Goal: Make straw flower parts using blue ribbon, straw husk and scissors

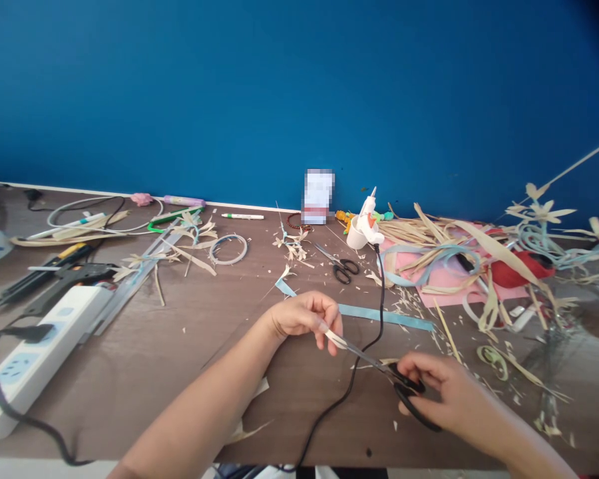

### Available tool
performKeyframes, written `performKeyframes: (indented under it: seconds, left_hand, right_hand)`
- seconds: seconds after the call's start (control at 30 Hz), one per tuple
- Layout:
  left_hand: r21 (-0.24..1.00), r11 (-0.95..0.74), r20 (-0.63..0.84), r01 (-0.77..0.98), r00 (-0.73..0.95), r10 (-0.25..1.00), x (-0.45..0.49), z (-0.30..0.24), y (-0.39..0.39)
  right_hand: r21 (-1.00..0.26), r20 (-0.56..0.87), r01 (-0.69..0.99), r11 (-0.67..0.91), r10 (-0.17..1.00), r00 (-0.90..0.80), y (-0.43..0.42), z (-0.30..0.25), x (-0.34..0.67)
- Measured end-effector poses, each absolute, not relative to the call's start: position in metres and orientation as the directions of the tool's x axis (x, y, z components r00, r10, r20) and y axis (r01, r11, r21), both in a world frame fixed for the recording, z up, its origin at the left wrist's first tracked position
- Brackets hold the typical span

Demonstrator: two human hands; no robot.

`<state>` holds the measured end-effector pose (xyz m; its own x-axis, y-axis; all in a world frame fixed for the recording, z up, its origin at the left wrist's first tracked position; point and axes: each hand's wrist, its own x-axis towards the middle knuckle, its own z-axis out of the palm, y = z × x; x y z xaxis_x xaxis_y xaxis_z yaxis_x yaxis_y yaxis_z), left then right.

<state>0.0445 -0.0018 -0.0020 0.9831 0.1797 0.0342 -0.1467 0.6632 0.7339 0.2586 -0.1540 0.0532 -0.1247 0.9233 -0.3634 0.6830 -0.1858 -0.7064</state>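
Note:
My left hand (pixel 307 316) pinches a small pale strip of dried husk (pixel 336 339) between thumb and fingers. My right hand (pixel 442 386) has its fingers through the handles of black-handled scissors (pixel 379 366). The scissor tips point left and meet the pale strip at my left fingertips; whether the blades touch or cut it is too small to tell. Just behind my hands lies a flat light-blue strip (pixel 389 317). A short folded blue piece (pixel 284 286) with a pale tip rests behind my left wrist.
A second pair of scissors (pixel 342 263) lies behind my hands, near a white cup (pixel 358 236) holding a glue gun (pixel 368 205). Its black cord (pixel 347 392) runs under the scissors. Husk strips (pixel 429 233) pile up at right. A power strip (pixel 40 352) sits at left.

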Motion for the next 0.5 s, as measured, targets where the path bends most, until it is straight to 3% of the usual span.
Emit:
performKeyframes:
  seconds: [0.5]
  left_hand:
    - [0.744, 0.657, 0.014, -0.123, 0.986, 0.168, 0.0449, -0.0021, -0.0019]
  right_hand:
    - [-0.741, -0.399, 0.629, -0.236, 0.908, -0.129, -0.1534, 0.0554, 0.2577]
